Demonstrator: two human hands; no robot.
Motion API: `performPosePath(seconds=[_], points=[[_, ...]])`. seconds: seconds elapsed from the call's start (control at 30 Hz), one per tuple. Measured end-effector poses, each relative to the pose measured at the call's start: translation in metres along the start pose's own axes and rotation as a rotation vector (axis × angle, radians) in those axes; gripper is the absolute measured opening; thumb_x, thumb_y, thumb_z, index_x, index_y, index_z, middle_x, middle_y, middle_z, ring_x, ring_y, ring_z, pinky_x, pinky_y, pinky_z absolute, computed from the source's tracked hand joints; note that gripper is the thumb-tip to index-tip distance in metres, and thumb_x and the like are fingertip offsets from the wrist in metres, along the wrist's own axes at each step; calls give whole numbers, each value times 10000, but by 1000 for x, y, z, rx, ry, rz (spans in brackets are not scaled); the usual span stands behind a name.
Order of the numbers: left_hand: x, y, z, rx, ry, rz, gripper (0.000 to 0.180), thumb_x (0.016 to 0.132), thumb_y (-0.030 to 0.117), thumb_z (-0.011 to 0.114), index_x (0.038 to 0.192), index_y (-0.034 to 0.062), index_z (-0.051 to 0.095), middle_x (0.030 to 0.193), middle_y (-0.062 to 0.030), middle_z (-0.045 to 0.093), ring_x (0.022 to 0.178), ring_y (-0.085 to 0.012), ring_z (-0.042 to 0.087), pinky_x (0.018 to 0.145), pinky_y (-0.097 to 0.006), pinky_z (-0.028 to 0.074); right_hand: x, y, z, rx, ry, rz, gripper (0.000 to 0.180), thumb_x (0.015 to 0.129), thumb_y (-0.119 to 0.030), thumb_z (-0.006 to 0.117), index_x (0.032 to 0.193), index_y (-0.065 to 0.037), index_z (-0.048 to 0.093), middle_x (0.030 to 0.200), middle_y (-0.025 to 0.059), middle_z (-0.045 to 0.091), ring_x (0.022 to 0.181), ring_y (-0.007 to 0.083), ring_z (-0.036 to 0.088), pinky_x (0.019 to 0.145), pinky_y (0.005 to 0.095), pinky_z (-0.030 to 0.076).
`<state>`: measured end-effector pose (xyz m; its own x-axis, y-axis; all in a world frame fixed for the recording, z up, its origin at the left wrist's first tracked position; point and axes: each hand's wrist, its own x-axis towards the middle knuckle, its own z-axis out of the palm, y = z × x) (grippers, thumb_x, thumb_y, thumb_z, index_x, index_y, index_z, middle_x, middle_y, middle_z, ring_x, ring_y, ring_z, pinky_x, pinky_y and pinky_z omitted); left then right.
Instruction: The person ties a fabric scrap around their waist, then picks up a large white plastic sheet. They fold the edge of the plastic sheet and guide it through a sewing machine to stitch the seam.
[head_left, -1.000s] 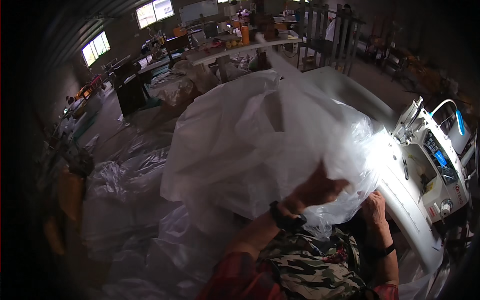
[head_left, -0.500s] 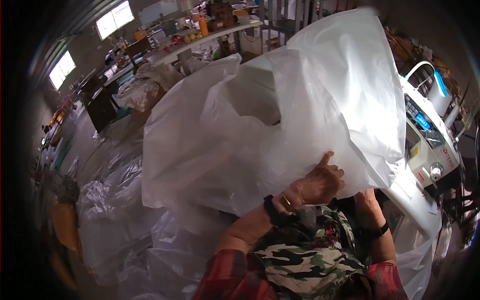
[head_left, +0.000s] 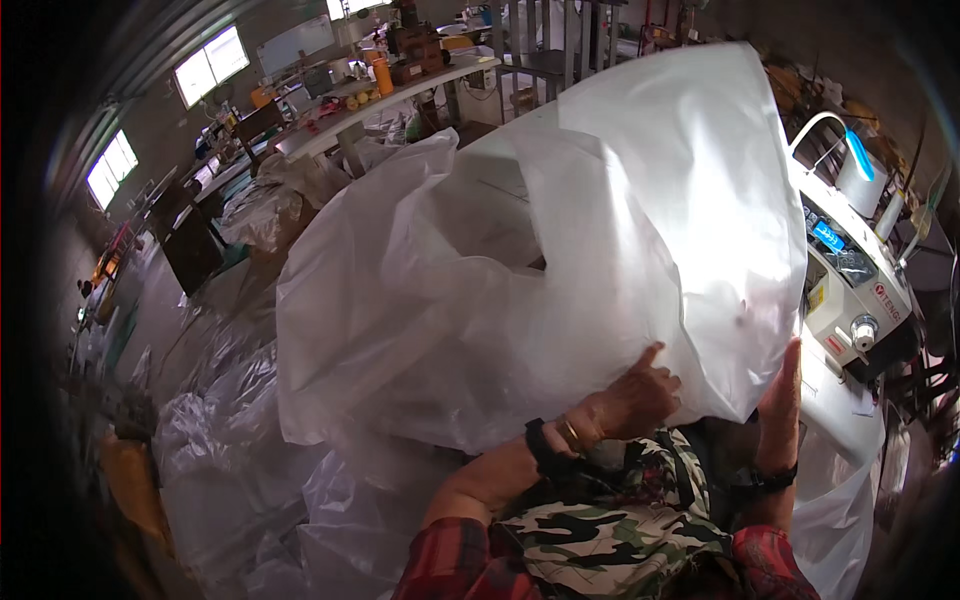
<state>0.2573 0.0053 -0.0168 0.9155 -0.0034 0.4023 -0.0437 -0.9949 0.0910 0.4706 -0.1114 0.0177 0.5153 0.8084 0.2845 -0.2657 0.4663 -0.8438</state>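
A large, thin, whitish translucent plastic sheet [head_left: 400, 330] billows across the middle, with a ragged opening in its upper part. My left hand [head_left: 640, 395] is at the sheet's near edge, one finger stretched forward and the others curled in, closed on the plastic. My right hand [head_left: 785, 385] reaches up behind the sheet's right corner. Only its edge shows; its fingers are mostly hidden behind the plastic. Just right of that hand stands a white sewing machine [head_left: 850, 320] with a lit blue display and a bright lamp.
Heaps of clear plastic [head_left: 220, 430] lie to the left. A long curved worktable [head_left: 430, 80] at the back holds an orange bottle [head_left: 383, 76] and other clutter. Thread cones [head_left: 862, 185] stand behind the machine. A camouflage apron [head_left: 610, 540] covers my lap.
My left hand has drawn slightly nearer with the sheet's edge. My right hand has moved forward and right, closer to the machine. The view has shifted a little.
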Motion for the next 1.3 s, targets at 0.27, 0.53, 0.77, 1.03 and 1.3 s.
performPosePath(seconds=[0.27,0.53,0.77,1.03,1.3], points=[[0,14,53,-290,-11,132,91,721,107,583,644,124,629,752,-73,569,849,-210,606,1084,-498,277,0,6,-4,-416,76,-109,120,939,-102,564,988,-16,632,782,-19,625,630,37,537,568,203,421],[9,10,87,-291,37,235,191,710,116,540,705,88,351,710,-80,437,717,-256,496,979,-470,336,2,27,-39,-299,196,-2,143,942,-88,540,1021,3,616,901,46,676,767,85,628,703,238,521],[-2,1,19,-582,259,170,133,662,108,640,773,103,567,734,-75,485,750,-271,551,937,-434,400,-1,14,7,-206,180,-87,252,958,-116,509,1172,15,529,1005,58,621,924,114,599,801,252,495],[-107,-131,-132,-566,1357,-895,337,920,279,537,1096,-3,597,1090,-85,595,1003,-219,561,899,-363,447,2,5,50,-270,-286,-69,404,976,-124,555,1345,15,470,1171,136,628,1034,167,601,954,312,472],[-232,-277,-161,-116,1346,-1145,437,958,271,515,1186,-102,530,1109,-198,599,998,-302,578,883,-402,480,-5,34,14,-416,-77,95,246,981,-124,533,1146,49,594,921,80,677,831,117,618,776,249,512]])
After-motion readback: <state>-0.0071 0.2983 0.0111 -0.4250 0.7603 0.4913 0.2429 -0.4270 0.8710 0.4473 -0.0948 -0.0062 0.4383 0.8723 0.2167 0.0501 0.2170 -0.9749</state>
